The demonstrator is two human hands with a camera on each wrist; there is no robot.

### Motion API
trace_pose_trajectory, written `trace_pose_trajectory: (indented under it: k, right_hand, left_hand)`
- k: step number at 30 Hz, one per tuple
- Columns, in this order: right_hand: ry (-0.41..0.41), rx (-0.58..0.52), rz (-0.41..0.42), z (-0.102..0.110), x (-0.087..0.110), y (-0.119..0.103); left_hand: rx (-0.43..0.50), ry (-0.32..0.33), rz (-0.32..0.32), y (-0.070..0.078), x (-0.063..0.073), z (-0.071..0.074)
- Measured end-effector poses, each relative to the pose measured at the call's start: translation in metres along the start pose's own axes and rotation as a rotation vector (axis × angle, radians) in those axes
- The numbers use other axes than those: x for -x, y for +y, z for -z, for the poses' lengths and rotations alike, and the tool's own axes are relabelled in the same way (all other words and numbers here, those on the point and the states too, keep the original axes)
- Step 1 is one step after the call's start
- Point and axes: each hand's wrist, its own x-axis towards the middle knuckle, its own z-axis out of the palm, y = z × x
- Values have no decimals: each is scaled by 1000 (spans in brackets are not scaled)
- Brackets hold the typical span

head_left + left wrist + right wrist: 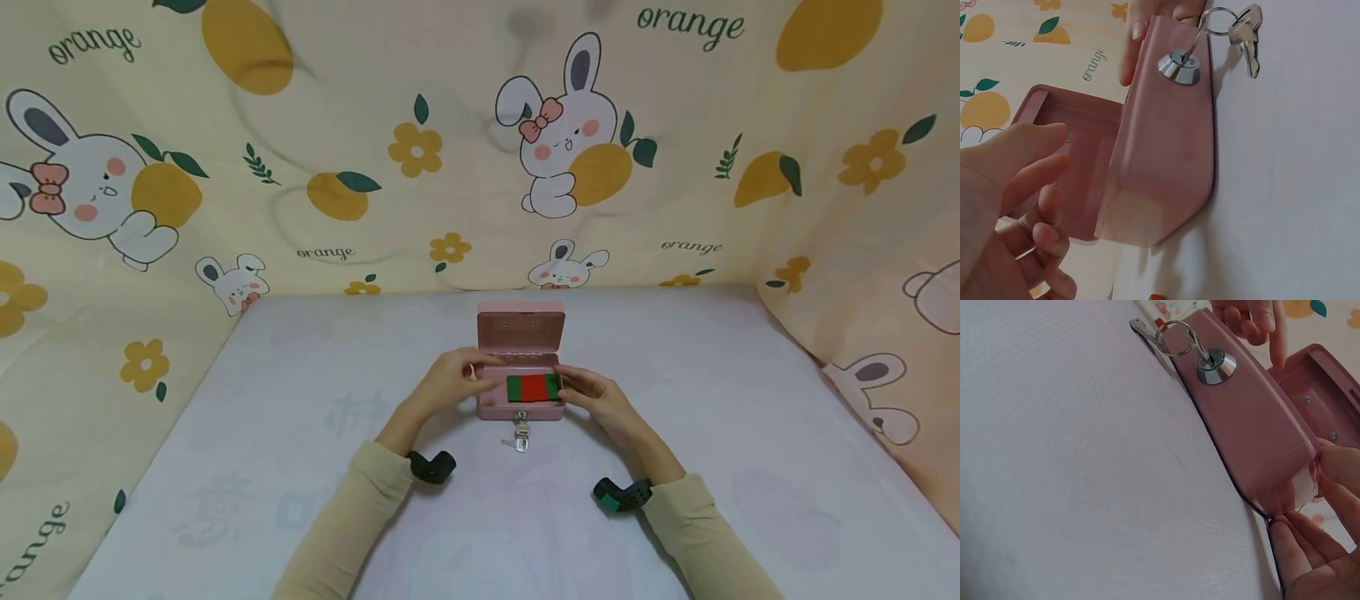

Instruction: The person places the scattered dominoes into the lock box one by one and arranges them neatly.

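Observation:
A pink metal cash box stands on the table with its lid raised at the back. Inside lies a flat rectangle, its red middle between green ends. A key sits in the front lock, with another key hanging from its ring. My left hand hovers over the box's left side, fingers loosely bent, nothing between them. At the right end, my right hand holds the side wall, thumb by the rim and fingers against the outside in the right wrist view.
A white cloth covers the table. Behind and at both sides hangs a printed curtain with rabbits and oranges. A small red object shows at the bottom of the left wrist view; its kind is unclear.

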Motion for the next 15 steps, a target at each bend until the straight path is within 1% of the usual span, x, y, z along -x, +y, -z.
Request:
trace_pose_trajectory:
  k: [7,13,15]
  right_hand:
    - [-1,-6,-8,0,0,0]
    - [4,-6,-6,-1,1,-1]
    - [4,-3,-6,-1,1,-1]
  left_hand:
    - [7,-7,17,-1,5,6]
    - [-2,0,-9,-2,8,10]
    - [3,0,0,-3,10,11]
